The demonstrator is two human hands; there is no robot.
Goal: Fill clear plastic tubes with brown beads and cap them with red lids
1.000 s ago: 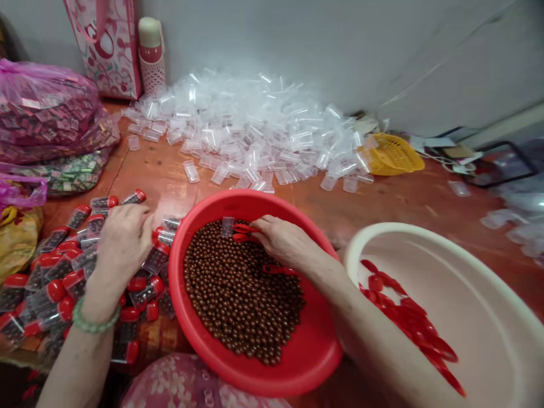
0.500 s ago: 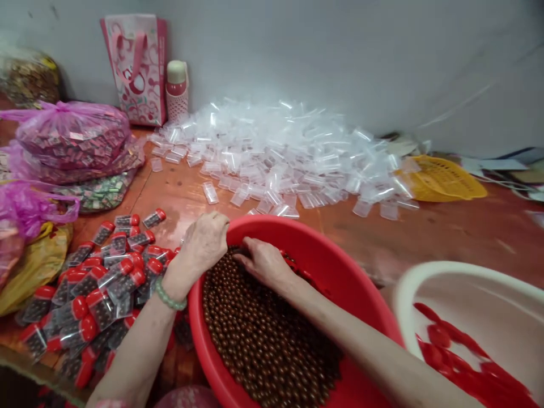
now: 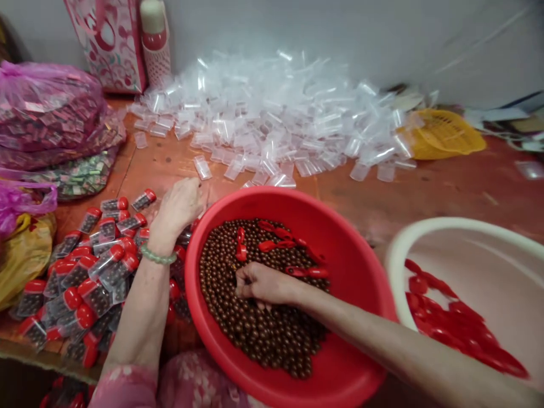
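Observation:
My right hand is low over the brown round beads in a red basin, thumb and fingers pressed together. What they hold, if anything, is hidden. Several small red plastic pieces lie on the beads around it. Just outside the basin's left rim is my left hand, a green bead bracelet on its wrist. Its fingers curl down away from me, and I cannot make out what is in them. Below and left of it spreads a pile of clear boxes with red caps, filled with dark beads.
A heap of clear, capless boxes covers the table's back. On the right stand a white basin with red caps and a yellow basket. Pink bags, a carrier bag and a flask stand left.
The left hand has moved from above the basin's rim to outside it on the left. My right hand has drawn back toward me across the beads, baring red pieces. The view has tilted down.

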